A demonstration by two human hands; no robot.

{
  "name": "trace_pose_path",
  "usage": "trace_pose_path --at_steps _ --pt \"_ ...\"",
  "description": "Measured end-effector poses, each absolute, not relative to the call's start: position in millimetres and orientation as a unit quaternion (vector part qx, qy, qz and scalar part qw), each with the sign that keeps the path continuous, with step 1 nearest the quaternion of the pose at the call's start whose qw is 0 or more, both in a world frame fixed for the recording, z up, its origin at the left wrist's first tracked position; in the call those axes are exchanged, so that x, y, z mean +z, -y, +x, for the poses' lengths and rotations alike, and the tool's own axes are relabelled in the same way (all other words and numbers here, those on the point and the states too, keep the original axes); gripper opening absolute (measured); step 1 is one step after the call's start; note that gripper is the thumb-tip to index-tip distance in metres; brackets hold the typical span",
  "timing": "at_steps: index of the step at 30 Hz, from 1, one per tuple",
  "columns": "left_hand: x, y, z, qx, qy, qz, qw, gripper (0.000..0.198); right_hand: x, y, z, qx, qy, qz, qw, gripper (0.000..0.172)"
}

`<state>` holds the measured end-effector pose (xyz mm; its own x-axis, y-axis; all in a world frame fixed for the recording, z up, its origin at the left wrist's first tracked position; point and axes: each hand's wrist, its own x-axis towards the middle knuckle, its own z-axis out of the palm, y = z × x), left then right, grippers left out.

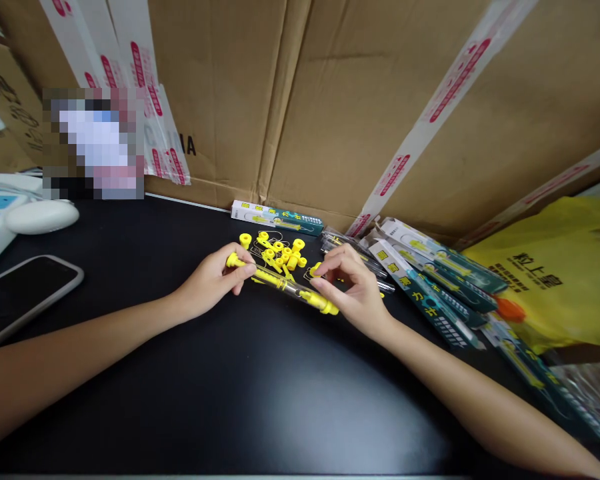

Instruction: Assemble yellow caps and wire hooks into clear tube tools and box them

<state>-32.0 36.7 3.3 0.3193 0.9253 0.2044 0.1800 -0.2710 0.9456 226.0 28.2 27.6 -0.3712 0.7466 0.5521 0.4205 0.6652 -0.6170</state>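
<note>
My left hand (pixel 220 270) is closed around the yellow end of a spring scale (pixel 291 288), a clear tube with yellow parts inside and a yellow cap at its other end. The tube is held tilted above the black table, its right end lower. Just over that right end, my right hand (pixel 350 287) pinches a small yellow cap (pixel 317 269) with a thin wire loop beside it. Behind the tube lies a pile of loose yellow plastic pieces (pixel 280 253) and wire hooks, partly covered by the scale.
Clear tubes (pixel 355 250) and several printed boxes (pixel 420 293) lie at the right, beside a yellow bag (pixel 555 273). Another printed box (pixel 280 218) lies against the large cardboard carton (pixel 380 100). A phone (pixel 30 297) and white power strip (pixel 0 213) occupy the left of the table (pixel 205 400).
</note>
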Motion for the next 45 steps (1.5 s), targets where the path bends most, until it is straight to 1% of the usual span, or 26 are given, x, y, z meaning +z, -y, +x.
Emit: trace_pose_path --at_steps 3,6,8,9,12,14,16,20,22,26,30,35,40,45 --pt "4.0 -36.7 -32.0 0.45 -0.434 0.644 0.441 0.018 29.0 -28.6 228.9 0.235 0.792 -0.376 0.42 0.016" --pt "5.0 -37.9 -33.0 0.484 -0.442 0.608 0.448 0.02 26.9 -29.4 230.2 0.299 0.783 -0.385 0.387 0.016" --pt "5.3 -38.3 -33.6 0.505 -0.433 0.581 0.469 0.021 24.3 -30.8 229.2 0.328 0.778 -0.388 0.369 0.024" --pt "5.3 -38.4 -33.8 0.513 -0.429 0.567 0.481 0.022 23.2 -32.0 228.6 0.344 0.77 -0.39 0.37 0.025" --pt "4.8 -38.6 -34.4 0.511 -0.425 0.557 0.499 0.023 22.4 -37.2 228.9 0.401 0.716 -0.386 0.421 0.024" --pt "4.2 -38.8 -34.5 0.483 -0.423 0.584 0.497 0.023 24.3 -41.7 231.7 0.425 0.677 -0.379 0.466 0.027" --pt "3.7 -38.8 -34.3 0.448 -0.421 0.618 0.491 0.022 26.6 -46.1 235.4 0.436 0.651 -0.382 0.49 0.029" --pt "2.5 -37.2 -32.9 0.399 -0.431 0.662 0.465 0.022 27.6 -51.2 239.5 0.447 0.626 -0.399 0.499 0.031" --pt "1.6 -35.9 -32.3 0.381 -0.437 0.682 0.446 0.025 26.4 -51.4 239.1 0.441 0.628 -0.401 0.5 0.03" --pt "-0.1 -34.3 -32.4 0.374 -0.447 0.702 0.409 0.028 23.2 -49.1 236.7 0.431 0.641 -0.401 0.492 0.029" --pt "-0.5 -33.8 -33.4 0.369 -0.438 0.703 0.422 0.024 21.8 -46.9 234.9 0.445 0.64 -0.384 0.494 0.03" --pt "0.1 -33.0 -33.6 0.346 -0.431 0.714 0.43 0.027 27.4 -43.7 233.5 0.413 0.666 -0.379 0.492 0.029" --pt "0.4 -32.3 -33.0 0.351 -0.425 0.709 0.439 0.025 32.2 -41.5 235.5 0.402 0.687 -0.367 0.481 0.028" --pt "2.1 -30.2 -32.0 0.369 -0.433 0.71 0.415 0.021 33.2 -41.1 236.4 0.4 0.688 -0.375 0.476 0.03"
